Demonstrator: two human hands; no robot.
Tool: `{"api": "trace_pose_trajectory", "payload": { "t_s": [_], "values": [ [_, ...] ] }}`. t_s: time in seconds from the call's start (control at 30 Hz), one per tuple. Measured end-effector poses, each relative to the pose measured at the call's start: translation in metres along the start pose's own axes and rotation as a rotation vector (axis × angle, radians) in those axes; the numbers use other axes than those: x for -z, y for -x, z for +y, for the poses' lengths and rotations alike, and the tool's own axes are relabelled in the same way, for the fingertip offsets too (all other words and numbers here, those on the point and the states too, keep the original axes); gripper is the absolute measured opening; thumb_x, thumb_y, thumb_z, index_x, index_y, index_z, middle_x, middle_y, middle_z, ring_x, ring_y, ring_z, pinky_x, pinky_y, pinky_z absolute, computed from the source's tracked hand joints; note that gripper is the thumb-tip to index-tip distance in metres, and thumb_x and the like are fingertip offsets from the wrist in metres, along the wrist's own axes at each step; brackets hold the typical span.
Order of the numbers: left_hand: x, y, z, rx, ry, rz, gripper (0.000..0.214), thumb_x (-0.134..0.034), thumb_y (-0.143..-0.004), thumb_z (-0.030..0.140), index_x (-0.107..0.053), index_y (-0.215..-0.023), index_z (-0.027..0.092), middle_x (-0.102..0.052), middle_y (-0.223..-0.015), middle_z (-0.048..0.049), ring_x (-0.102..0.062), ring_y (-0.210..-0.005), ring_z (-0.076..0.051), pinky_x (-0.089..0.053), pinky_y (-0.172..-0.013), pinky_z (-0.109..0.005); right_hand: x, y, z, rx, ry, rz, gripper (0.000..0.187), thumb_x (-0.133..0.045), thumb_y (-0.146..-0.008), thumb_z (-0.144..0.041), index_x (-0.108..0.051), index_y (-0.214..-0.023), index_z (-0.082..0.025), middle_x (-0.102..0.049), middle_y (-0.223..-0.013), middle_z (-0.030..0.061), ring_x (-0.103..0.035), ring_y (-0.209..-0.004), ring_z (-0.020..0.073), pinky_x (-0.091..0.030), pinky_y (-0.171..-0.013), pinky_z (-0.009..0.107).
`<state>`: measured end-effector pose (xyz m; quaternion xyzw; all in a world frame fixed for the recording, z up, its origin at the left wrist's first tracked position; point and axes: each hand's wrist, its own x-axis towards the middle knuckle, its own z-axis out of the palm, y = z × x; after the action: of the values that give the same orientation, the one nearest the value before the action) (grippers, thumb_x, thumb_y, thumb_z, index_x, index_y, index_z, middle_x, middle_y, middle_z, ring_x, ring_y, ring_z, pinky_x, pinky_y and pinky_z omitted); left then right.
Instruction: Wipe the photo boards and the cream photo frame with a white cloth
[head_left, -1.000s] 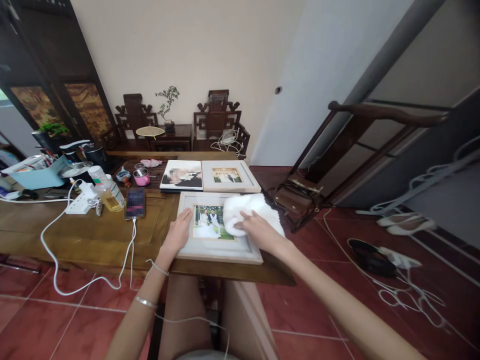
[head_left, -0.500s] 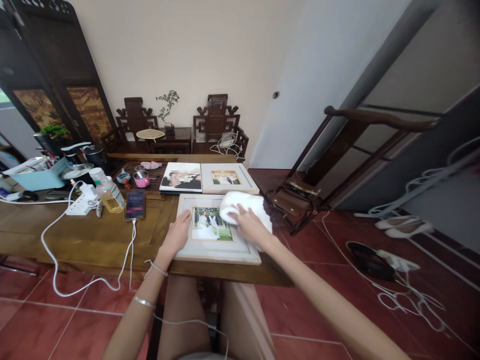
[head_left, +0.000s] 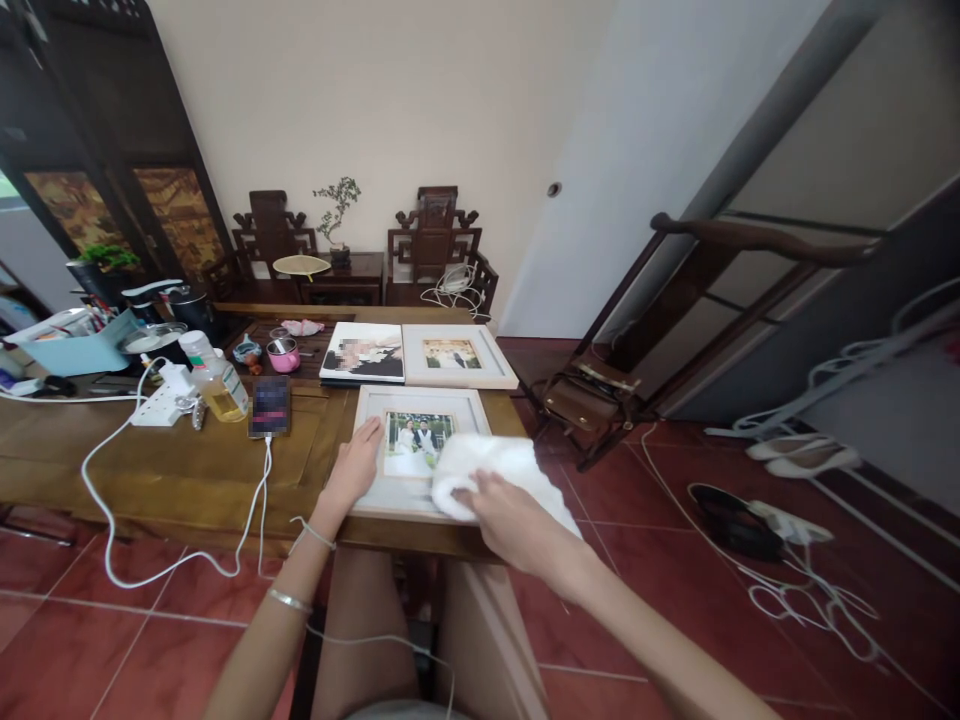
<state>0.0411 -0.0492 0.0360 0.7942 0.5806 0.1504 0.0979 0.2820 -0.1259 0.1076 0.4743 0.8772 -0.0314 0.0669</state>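
Observation:
A white picture frame with a wedding photo lies flat near the wooden table's front right corner. My left hand rests flat on the frame's left border, fingers stretched out. My right hand presses a fluffy white cloth onto the frame's near right corner, fingers closed over the cloth. The cloth hides that corner of the frame and hangs past the table's edge.
Behind lie a second white frame and a photo album. A phone on a white cable, a power strip, a bottle and a pink cup crowd the left. A dark chair stands right; cables litter the floor.
My right hand has drawn the cloth from the frame's far right side toward me, down to its near right corner. My left hand has stayed on the left border.

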Motion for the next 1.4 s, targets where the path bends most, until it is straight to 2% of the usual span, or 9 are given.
{"api": "trace_pose_trajectory", "payload": {
  "t_s": [0.17, 0.27, 0.37, 0.53, 0.73, 0.9, 1.03, 1.2, 1.4],
  "values": [
    [0.001, 0.001, 0.000, -0.004, 0.002, -0.005, 0.063, -0.031, -0.080, -0.003, -0.037, -0.140, 0.017, -0.031, -0.151, -0.0114, -0.028, -0.140, -0.019, -0.038, -0.105, -0.041, 0.018, 0.012, 0.006, -0.018, -0.147, -0.074, 0.062, -0.039, -0.070, 0.001, -0.059, -0.123, -0.024, -0.066, -0.096, 0.0103, -0.062, -0.085, 0.0231, -0.040, -0.074, 0.029],
    [0.003, 0.000, 0.001, -0.002, 0.003, -0.025, 0.064, -0.031, -0.079, -0.004, -0.037, -0.140, 0.017, -0.030, -0.151, -0.0113, -0.027, -0.140, -0.019, -0.037, -0.106, -0.042, 0.016, -0.029, 0.034, -0.182, -0.067, 0.042, 0.060, -0.040, -0.076, -0.001, -0.052, -0.131, -0.022, -0.062, -0.113, 0.0145, -0.061, -0.093, 0.0260, -0.040, -0.079, 0.032],
    [0.004, 0.000, 0.001, 0.004, 0.010, -0.029, 0.065, -0.031, -0.079, -0.004, -0.037, -0.140, 0.018, -0.030, -0.152, -0.0105, -0.026, -0.140, -0.018, -0.037, -0.106, -0.042, 0.010, -0.077, 0.066, -0.298, 0.053, 0.190, 0.054, -0.039, -0.081, -0.001, -0.051, -0.131, -0.017, -0.045, -0.135, 0.0202, -0.043, -0.123, 0.0333, -0.034, -0.095, 0.042],
    [0.004, 0.000, 0.001, 0.003, 0.011, -0.027, 0.063, -0.031, -0.080, -0.003, -0.038, -0.139, 0.018, -0.030, -0.151, -0.0101, -0.026, -0.140, -0.017, -0.037, -0.106, -0.042, -0.008, -0.116, 0.079, -0.161, 0.128, 0.237, 0.050, -0.045, -0.081, -0.004, -0.054, -0.129, -0.016, -0.040, -0.142, 0.0179, -0.028, -0.133, 0.0332, -0.018, -0.107, 0.050],
    [0.004, 0.001, 0.002, 0.013, 0.029, -0.013, 0.064, -0.032, -0.080, -0.003, -0.037, -0.140, 0.019, -0.031, -0.151, -0.0091, -0.027, -0.140, -0.017, -0.035, -0.107, -0.043, -0.027, -0.079, 0.031, -0.080, 0.174, 0.251, 0.045, -0.047, -0.079, -0.009, -0.061, -0.122, -0.015, -0.050, -0.130, 0.0218, -0.037, -0.126, 0.0371, -0.004, -0.108, 0.059],
    [0.003, 0.001, 0.002, 0.001, 0.026, -0.002, 0.065, -0.032, -0.079, -0.003, -0.036, -0.141, 0.018, -0.031, -0.151, -0.0097, -0.028, -0.139, -0.017, -0.035, -0.108, -0.041, -0.019, -0.013, -0.010, 0.026, 0.105, 0.151, 0.047, -0.050, -0.074, -0.008, -0.064, -0.117, -0.018, -0.060, -0.114, 0.0197, -0.049, -0.114, 0.0333, -0.014, -0.109, 0.053],
    [0.002, 0.001, 0.000, -0.002, 0.014, 0.003, 0.063, -0.031, -0.080, -0.002, -0.037, -0.140, 0.017, -0.031, -0.151, -0.0098, -0.029, -0.139, -0.019, -0.037, -0.107, -0.041, -0.023, 0.007, -0.021, 0.045, -0.003, 0.138, 0.052, -0.048, -0.073, -0.007, -0.061, -0.122, -0.021, -0.054, -0.127, 0.0181, -0.045, -0.122, 0.0316, -0.019, -0.108, 0.050],
    [0.002, 0.001, 0.000, -0.005, 0.024, -0.014, 0.062, -0.030, -0.081, -0.001, -0.037, -0.140, 0.017, -0.031, -0.151, -0.0102, -0.027, -0.140, -0.020, -0.036, -0.106, -0.046, -0.038, -0.044, 0.010, -0.029, -0.020, 0.229, 0.053, -0.048, -0.075, -0.008, -0.058, -0.126, -0.018, -0.042, -0.141, 0.0191, -0.031, -0.134, 0.0324, -0.015, -0.109, 0.052],
    [0.003, 0.001, -0.001, -0.003, 0.037, -0.029, 0.061, -0.030, -0.082, -0.001, -0.037, -0.140, 0.016, -0.030, -0.151, -0.0118, -0.026, -0.140, -0.019, -0.035, -0.107, -0.045, -0.024, -0.124, 0.045, -0.179, 0.043, 0.303, 0.054, -0.048, -0.077, -0.006, -0.054, -0.130, -0.019, -0.030, -0.149, 0.0177, -0.021, -0.138, 0.0361, -0.013, -0.107, 0.058]
  ]
}}
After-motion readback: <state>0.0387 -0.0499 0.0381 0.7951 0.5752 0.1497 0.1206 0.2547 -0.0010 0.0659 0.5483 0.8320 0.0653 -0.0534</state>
